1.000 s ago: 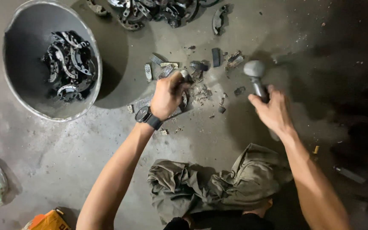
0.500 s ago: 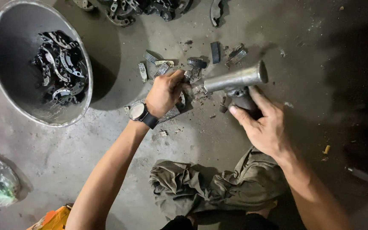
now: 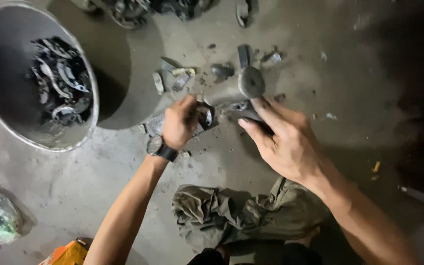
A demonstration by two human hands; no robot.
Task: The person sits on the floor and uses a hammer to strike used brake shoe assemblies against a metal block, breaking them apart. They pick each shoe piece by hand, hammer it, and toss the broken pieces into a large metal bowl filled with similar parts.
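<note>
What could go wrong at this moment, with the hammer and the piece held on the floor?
The left hand pins a small dark metal part on the concrete floor with bare fingers right beside the hammer in the right hand; a misplaced blow could likely hit them. Broken fragments lie scattered close by, so chips might fly or cut unprotected skin. The scene is dim, which may hamper aim.

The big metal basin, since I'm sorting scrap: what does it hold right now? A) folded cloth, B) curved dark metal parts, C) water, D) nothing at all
B: the basin at upper left holds a heap of curved dark metal parts, with no cloth or water inside; the crumpled olive cloth lies apart on the concrete floor.
</note>
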